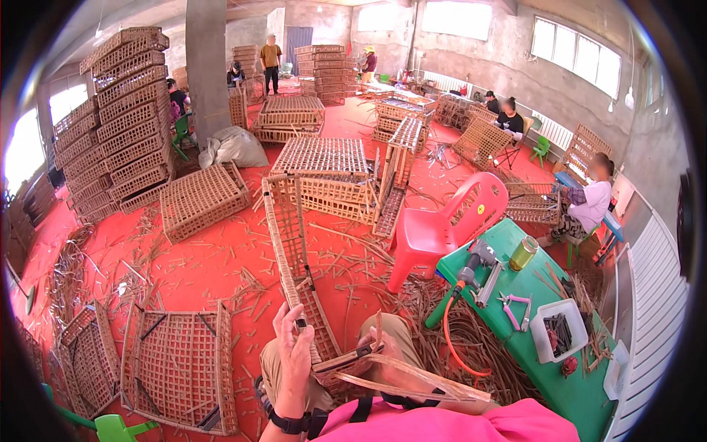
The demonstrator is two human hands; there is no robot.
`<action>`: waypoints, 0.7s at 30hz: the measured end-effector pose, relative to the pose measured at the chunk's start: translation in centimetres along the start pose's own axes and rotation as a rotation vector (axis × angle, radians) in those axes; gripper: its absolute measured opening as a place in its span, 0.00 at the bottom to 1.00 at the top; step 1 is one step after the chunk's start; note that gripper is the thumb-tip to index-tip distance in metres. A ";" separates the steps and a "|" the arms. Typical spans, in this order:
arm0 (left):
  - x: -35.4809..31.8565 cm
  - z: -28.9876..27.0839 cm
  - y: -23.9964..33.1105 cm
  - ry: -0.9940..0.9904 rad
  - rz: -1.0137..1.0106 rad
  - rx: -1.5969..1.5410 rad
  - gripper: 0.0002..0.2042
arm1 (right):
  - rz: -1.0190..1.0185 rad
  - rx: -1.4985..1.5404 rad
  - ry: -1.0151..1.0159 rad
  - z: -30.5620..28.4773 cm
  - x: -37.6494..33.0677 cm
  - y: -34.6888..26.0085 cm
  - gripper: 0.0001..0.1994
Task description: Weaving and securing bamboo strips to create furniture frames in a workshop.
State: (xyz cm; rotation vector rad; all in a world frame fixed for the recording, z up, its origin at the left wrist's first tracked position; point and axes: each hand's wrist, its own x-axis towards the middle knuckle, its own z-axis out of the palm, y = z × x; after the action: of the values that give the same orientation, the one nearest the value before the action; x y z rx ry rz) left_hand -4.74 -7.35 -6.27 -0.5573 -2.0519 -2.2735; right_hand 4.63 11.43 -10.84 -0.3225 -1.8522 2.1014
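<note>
Over my lap stands a long, narrow woven rattan frame (pixel 291 243), tilted up and away from me, with dark bindings at its joints. My left hand (pixel 292 342) is closed around its left edge near the lower end, fingers pointing up. Beside the frame's near corner, my right hand (pixel 373 340) is closed on a flat brown rattan strip (pixel 378 324), with some fingers hidden. More loose strips (pixel 434 379) stick out to the right from that corner, across my thigh and the pink cloth on me.
To my right, a green table (pixel 486 324) bears a nail gun (pixel 479 261) with an orange hose, a glass jar (pixel 523 253), pink-handled pliers (pixel 517 309) and a white bin (pixel 541 331). A red chair (pixel 434 228) stands ahead. Woven panels (pixel 177 368) lie left; several people work farther off.
</note>
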 end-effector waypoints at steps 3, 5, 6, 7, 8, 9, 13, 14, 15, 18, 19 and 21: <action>-0.1 -0.1 0.7 0.023 0.038 0.072 0.22 | 0.235 0.219 0.031 0.2 -0.1 -0.6 0.23; 0.4 0.1 1.9 0.033 0.083 0.151 0.22 | 0.270 0.251 0.026 0.0 -0.1 -0.8 0.22; 0.8 0.0 2.6 -0.032 0.215 0.387 0.21 | 0.266 0.256 0.029 -0.4 0.1 -0.2 0.22; 1.2 -0.2 3.2 -0.102 0.346 0.625 0.20 | 0.235 0.265 0.030 -0.4 0.3 0.5 0.22; 1.8 -0.4 3.8 -0.115 0.351 0.628 0.20 | 0.204 0.275 0.033 -0.7 0.4 1.0 0.22; 2.6 -0.5 4.4 -0.203 0.464 0.673 0.19 | 0.201 0.285 0.045 -1.0 0.2 1.5 0.22; 4.4 -1.6 4.1 -0.532 0.458 0.593 0.14 | -0.186 -0.228 0.084 0.0 -0.2 -1.7 0.23; 4.8 -1.5 3.8 -0.461 0.572 0.627 0.09 | -0.512 -0.455 0.090 0.2 -0.1 -2.2 0.24; 5.1 -1.5 3.8 -0.474 0.572 0.628 0.09 | -0.507 -0.451 0.101 0.5 -0.2 -2.7 0.24; 7.0 -0.4 3.8 -0.621 0.543 0.539 0.08 | 0.032 0.009 0.128 0.3 -0.1 -2.7 0.26; 7.5 -0.1 3.6 -0.624 0.542 0.539 0.08 | 0.034 0.010 0.131 0.7 -0.1 -3.1 0.26; 8.4 0.4 3.5 -0.639 0.610 0.554 0.08 | 0.112 0.223 0.260 1.4 -0.2 -4.3 0.24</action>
State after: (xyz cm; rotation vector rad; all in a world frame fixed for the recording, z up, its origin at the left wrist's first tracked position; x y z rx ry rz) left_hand -11.57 -5.57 -0.57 -1.7020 -2.1560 -1.2027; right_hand 4.66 10.53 -6.41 -0.6233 -1.4699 2.1927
